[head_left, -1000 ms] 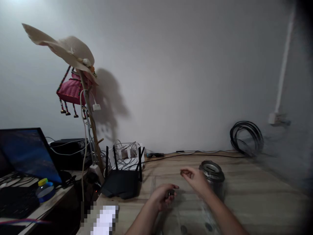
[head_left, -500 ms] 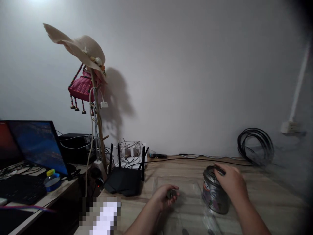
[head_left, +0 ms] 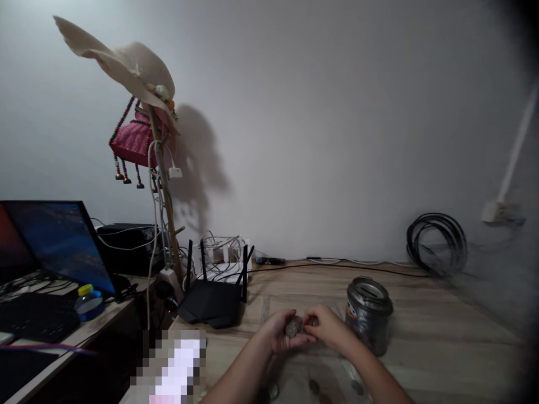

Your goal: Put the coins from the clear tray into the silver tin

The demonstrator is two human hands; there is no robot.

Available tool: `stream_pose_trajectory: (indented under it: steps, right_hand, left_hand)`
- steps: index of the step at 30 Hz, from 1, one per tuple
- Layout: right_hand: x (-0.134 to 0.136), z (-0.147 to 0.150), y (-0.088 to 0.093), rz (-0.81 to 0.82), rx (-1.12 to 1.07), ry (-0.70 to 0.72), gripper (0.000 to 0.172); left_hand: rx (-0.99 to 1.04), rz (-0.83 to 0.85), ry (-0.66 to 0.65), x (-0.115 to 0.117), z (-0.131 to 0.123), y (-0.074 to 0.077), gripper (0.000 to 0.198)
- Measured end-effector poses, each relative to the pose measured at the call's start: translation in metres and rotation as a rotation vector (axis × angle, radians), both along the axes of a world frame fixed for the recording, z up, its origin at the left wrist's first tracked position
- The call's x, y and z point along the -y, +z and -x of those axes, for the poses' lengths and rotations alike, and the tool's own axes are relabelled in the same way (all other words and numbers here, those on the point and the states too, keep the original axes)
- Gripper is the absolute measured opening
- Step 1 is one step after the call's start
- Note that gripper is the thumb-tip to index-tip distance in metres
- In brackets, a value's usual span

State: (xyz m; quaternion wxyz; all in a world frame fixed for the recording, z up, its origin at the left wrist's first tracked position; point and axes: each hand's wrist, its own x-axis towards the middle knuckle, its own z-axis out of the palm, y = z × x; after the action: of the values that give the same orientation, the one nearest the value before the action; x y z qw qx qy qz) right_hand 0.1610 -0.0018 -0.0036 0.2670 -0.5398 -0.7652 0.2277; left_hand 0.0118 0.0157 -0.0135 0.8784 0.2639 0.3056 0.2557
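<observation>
My left hand [head_left: 283, 335] is cupped palm up and holds a small pile of coins [head_left: 293, 326]. Over that palm, my right hand [head_left: 324, 327] has its thumb and fingers pinched at the edge of the pile, on what looks like a coin. A round metal tin [head_left: 369, 314] with a slot in its lid and a printed side stands upright to the right, apart from both hands. Several loose coins [head_left: 314, 386] lie below my hands, near the bottom edge. Something clear, like a plastic tray [head_left: 266, 308], lies under my hands, partly hidden.
A black router [head_left: 213, 300] stands left of my hands, with a white cable box [head_left: 227, 261] behind it. Coiled black cable [head_left: 435, 244] leans at the wall. Farther left are a monitor [head_left: 54, 235], a bottle [head_left: 89, 306] and a stand with a straw hat [head_left: 138, 67].
My right hand has left the tin's lid and moved left to the coins in my left palm. The slot now shows. The left palm has opened upward, and the view has shifted slightly.
</observation>
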Motion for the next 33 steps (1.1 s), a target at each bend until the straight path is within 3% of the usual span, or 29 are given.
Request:
stream_pose_trajectory:
  steps: [2,4,8,10,14,17,20,22,23,25,28,31,33]
  right_hand:
    - [0.005,-0.003,0.014,-0.074,0.001,0.002,0.014]
    - [0.012,-0.015,0.035,-0.252,0.0,-0.075,0.018]
    - [0.018,-0.073,0.068,-0.688,0.072,-0.566,0.027]
    - [0.015,-0.107,0.069,-0.694,0.173,-0.728,0.026]
    - [0.006,-0.146,0.056,-0.567,0.234,-0.752,0.023]
    - [0.009,-0.141,0.056,-0.565,0.242,-0.763,0.023]
    - [0.019,-0.113,0.065,-0.745,0.17,-0.816,0.027]
    - [0.025,-0.083,0.067,-0.791,0.037,-0.748,0.029]
    - [0.025,-0.067,0.064,-0.739,-0.028,-0.645,0.029]
    - [0.023,-0.035,0.052,-0.492,-0.032,-0.313,0.029]
    - [0.014,-0.002,0.027,-0.213,0.031,-0.033,0.028]
    - [0.008,0.009,0.012,-0.121,0.025,0.036,0.024]
    - [0.008,0.008,0.014,-0.134,0.025,0.009,0.022]
  left_hand:
    - [0.018,-0.006,-0.013,-0.001,0.0,-0.001,0.035]
    - [0.056,-0.018,-0.027,-0.002,0.002,-0.001,0.035]
    - [0.075,-0.034,0.022,-0.001,0.004,-0.001,0.034]
    - [0.039,-0.046,0.064,0.001,0.004,0.001,0.034]
    - [-0.087,-0.107,0.13,0.007,0.001,0.007,0.034]
    - [-0.156,-0.213,0.119,0.009,0.001,0.011,0.035]
    - [-0.214,-0.287,0.046,0.008,0.002,0.011,0.038]
    - [-0.231,-0.306,0.023,0.007,0.003,0.011,0.04]
    - [-0.228,-0.311,0.025,0.007,0.004,0.01,0.041]
    - [-0.214,-0.319,0.042,0.006,0.004,0.01,0.041]
    - [-0.16,-0.341,0.063,0.006,0.004,0.01,0.035]
    - [-0.099,-0.321,0.04,0.007,0.002,0.012,0.023]
    - [-0.087,-0.256,0.051,0.008,0.0,0.013,0.017]
